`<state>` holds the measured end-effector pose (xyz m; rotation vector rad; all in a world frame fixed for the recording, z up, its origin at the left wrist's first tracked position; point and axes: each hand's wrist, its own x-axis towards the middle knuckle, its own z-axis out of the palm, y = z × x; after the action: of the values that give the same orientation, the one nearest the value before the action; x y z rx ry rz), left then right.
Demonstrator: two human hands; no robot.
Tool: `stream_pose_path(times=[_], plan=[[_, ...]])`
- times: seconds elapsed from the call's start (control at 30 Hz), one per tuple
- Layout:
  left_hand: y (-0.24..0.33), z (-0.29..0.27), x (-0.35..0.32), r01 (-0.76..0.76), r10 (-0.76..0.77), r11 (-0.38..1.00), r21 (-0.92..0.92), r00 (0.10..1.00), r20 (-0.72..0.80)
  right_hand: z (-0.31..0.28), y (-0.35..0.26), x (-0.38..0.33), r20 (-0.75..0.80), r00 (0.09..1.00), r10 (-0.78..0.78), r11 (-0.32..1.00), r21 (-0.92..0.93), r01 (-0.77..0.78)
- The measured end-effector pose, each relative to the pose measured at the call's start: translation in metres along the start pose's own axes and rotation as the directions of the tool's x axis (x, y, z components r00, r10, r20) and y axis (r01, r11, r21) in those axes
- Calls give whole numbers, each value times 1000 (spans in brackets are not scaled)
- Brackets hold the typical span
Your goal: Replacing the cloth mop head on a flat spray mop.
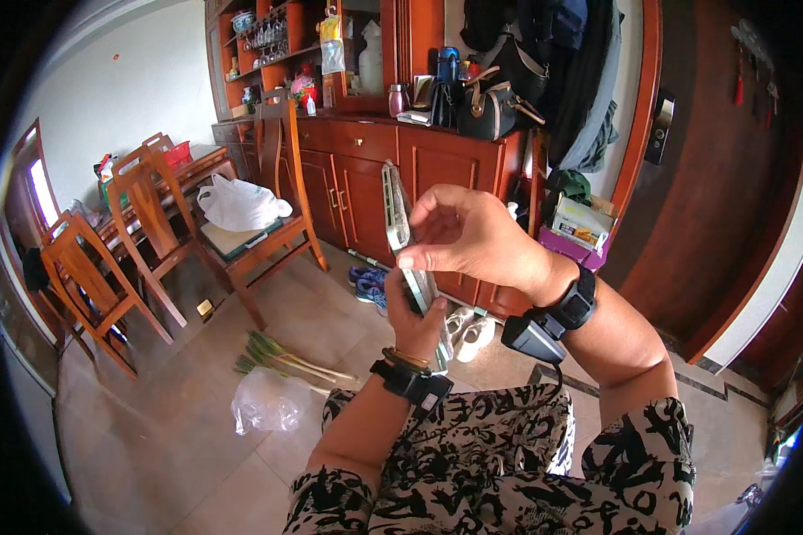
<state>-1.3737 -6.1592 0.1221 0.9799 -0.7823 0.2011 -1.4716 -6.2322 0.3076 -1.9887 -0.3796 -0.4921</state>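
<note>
Clamping flat silvery packet (408, 259): left hand (417, 323) grip wrapped round bottom, right hand (467, 236) fingertips pinched on edge.

Tiled floor (178, 446): carries a bundle of green stalks (281, 357) beside a clear plastic bag (263, 406), blue shoes (368, 285), white shoes (471, 332), and wooden chairs (152, 223); one chair seat bears a white bag (239, 205).

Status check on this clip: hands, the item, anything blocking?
Left hand gripping the lower end of a long flat silvery strip. Right hand pinching it at mid-length. Strip upright at chest height. Nothing blocking; greens and clear bag on floor below.
</note>
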Motion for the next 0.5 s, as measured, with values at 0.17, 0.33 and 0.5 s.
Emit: stream_pose_path(times=[0.17,0.33,0.5], plan=[[-1,-5,-2,-14,14,999,45,1000,21,3,-2,-1,9,1000,10,997,81,-11],[7,-5,-2,48,-47,999,-25,998,45,0,0,4,34,997,-65,997,-39,67],[13,-4,0,86,-82,989,-116,996,41,-2,8,9,31,988,-152,985,-72,154]])
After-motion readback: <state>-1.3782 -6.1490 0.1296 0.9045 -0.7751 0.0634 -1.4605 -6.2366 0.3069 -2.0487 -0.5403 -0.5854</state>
